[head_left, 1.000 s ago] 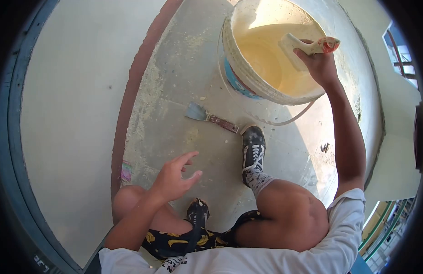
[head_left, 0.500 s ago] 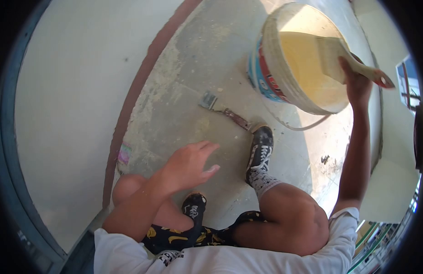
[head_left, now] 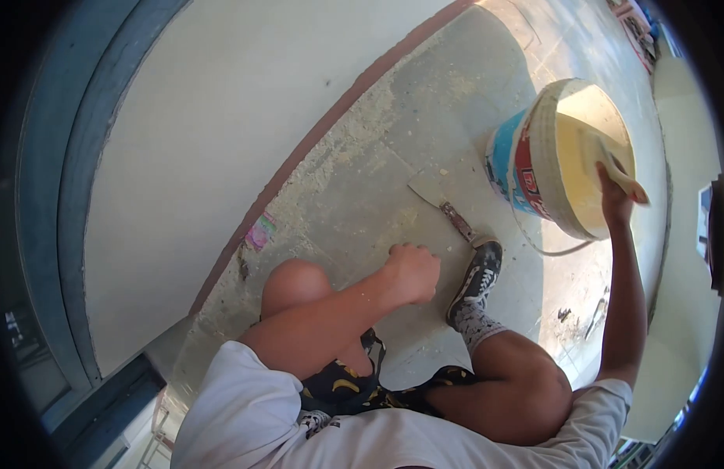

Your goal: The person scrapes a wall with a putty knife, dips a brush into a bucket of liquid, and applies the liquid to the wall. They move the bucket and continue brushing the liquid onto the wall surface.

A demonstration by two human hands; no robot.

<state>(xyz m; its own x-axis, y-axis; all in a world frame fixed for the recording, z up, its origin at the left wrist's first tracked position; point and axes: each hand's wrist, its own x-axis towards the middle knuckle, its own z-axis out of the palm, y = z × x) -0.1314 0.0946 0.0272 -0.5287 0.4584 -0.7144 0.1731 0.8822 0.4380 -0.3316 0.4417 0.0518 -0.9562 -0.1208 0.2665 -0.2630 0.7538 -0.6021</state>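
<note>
Cream-coloured paintbrush (head_left: 627,186), its handle end red, clamped in the closed grip of the right hand (head_left: 614,199); its bristle end reaches into the mouth of the bucket (head_left: 543,148), over the pale yellow paint (head_left: 573,160). Whether the bristles touch the paint cannot be told. The bucket, with its blue and red label (head_left: 526,168), stands on the floor (head_left: 362,227) and serves as landmark. Its bail (head_left: 561,254) hangs on the side toward the person. To the left of the bucket, the scraper (head_left: 458,221) lies flat, its blade pointing away from the right shoe (head_left: 480,273) and its handle end at the shoe's toe. Farther left of the bucket and nearer the person, the left hand (head_left: 414,273) is held above the floor, grip drawn together, fingers curled. Beyond, on the far left from the bucket, a pink wrapper (head_left: 260,231) lies beside the red-brown wall band (head_left: 299,152), which edges the off-white wall (head_left: 221,117).
</note>
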